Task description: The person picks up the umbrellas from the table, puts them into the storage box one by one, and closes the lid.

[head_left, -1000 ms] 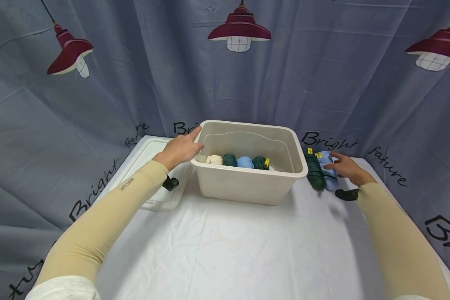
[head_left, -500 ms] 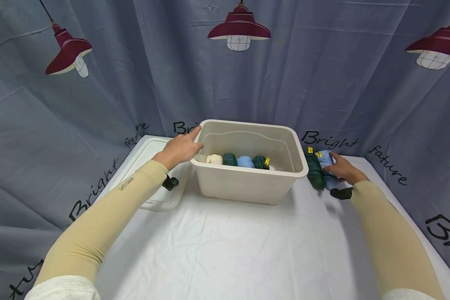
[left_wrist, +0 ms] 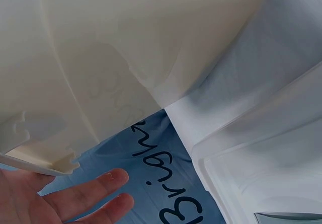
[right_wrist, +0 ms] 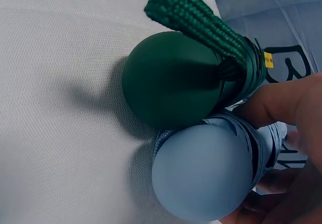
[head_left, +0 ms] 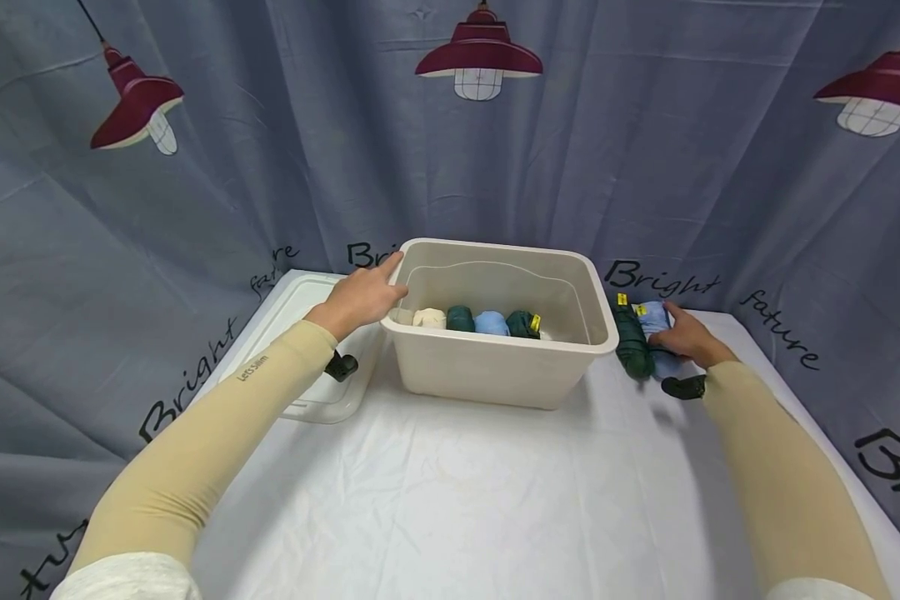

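A light blue folded umbrella (right_wrist: 204,171) lies on the table right of the bin, and my right hand (head_left: 692,339) grips it, thumb on one side and fingers on the other. Touching it on its left is a dark green folded umbrella (head_left: 632,342) with a braided strap and a yellow tag. My left hand (head_left: 360,298) rests at the left rim of a cream plastic bin (head_left: 480,375). In the left wrist view its fingers (left_wrist: 95,189) extend straight outside the wall. Inside the bin, several rolled bundles in cream (head_left: 429,318), green and blue stand in a row.
A translucent lid (head_left: 322,404) lies on the white-covered table (head_left: 465,500), left of the bin and partly beneath my left forearm. A grey-blue printed curtain (head_left: 330,167) hangs close behind and along both sides of the table.
My right hand has moved slightly left and closed its fingers round the light blue umbrella. The umbrella still lies beside the green one. My left hand and the bin have stayed put.
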Demonstrator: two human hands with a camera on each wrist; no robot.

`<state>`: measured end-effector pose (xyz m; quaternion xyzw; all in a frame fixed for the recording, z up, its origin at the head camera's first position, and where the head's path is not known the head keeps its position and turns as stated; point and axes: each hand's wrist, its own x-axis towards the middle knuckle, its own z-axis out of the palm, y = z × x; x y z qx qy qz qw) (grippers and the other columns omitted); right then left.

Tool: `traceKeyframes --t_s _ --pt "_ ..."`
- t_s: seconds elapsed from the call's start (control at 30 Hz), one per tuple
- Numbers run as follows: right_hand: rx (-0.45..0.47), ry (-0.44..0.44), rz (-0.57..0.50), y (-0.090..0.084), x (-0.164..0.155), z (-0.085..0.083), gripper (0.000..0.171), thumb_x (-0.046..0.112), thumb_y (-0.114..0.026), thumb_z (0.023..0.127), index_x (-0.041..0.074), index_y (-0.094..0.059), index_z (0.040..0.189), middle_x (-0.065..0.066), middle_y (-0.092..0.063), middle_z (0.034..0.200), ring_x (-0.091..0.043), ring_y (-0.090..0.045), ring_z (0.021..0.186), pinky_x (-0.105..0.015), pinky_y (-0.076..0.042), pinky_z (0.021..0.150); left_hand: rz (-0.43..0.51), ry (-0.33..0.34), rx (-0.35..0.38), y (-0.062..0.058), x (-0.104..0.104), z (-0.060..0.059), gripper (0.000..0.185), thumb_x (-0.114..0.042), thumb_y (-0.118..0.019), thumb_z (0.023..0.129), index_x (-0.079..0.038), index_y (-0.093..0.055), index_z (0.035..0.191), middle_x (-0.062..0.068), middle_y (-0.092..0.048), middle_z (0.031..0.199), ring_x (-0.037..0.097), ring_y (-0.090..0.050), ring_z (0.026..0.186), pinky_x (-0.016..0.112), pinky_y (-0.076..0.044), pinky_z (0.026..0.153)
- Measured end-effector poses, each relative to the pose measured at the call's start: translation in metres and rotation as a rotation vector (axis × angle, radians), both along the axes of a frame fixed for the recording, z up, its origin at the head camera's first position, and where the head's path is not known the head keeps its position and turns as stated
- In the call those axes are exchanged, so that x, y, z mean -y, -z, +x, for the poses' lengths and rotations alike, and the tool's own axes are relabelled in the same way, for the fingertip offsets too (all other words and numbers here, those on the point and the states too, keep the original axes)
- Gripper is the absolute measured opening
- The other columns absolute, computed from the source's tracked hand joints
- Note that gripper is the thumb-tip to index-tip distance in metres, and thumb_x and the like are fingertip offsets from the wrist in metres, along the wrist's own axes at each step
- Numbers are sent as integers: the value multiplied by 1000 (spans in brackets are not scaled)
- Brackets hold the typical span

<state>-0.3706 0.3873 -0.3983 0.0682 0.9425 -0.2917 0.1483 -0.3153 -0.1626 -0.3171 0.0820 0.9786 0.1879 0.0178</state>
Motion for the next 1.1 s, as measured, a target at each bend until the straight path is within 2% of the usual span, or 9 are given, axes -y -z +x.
traceKeyframes --t_s 0.17,0.4,0.57,0.7,0.83,1.1 --pt "17 36 -36 -3 -2 4 98 21 -57 93 3 15 157 -40 -5 158 -54 -32 133 -64 -45 97 -5 8 -2 0 0 0 74 -44 -41 98 -27 -12 164 21 -68 116 29 -62 76 42 -47 68" --pt "16 83 -131 -1 -6 7 98 22 -56 93 5 16 158 -42 -9 156 -51 -34 133 -65 -40 105 -14 8 -14 -1 0 2 73 -45 -41 99 -26 -13 164 21 -61 137 29 -63 83 45 -49 74" --pt "12 115 -169 -2 -6 9 98 21 -55 92 5 16 158 -42 -8 156 -51 -36 130 -65 -40 105 -15 12 -17 -1 -1 2 73 -45 -41 99 -25 -14 164 20 -57 143 30 -63 88 47 -49 78" --pt "-1 107 -177 -3 -7 11 97 19 -55 93 4 16 158 -42 -9 156 -50 -37 128 -62 -43 103 -13 10 -18 -1 -1 2 73 -45 -42 99 -25 -14 164 20 -56 143 31 -64 89 47 -49 79" --pt "-27 84 -186 -11 -6 16 96 18 -55 94 4 15 158 -44 -10 154 -51 -38 125 -61 -45 100 -10 10 -17 -2 -1 2 74 -45 -42 99 -26 -14 164 21 -55 144 31 -64 91 48 -50 80" --pt "-88 76 -194 -32 4 25 95 18 -58 95 7 12 160 -44 -13 154 -52 -39 128 -63 -43 102 6 12 -7 -2 0 2 73 -45 -42 99 -26 -14 164 21 -54 145 32 -64 95 49 -49 84"
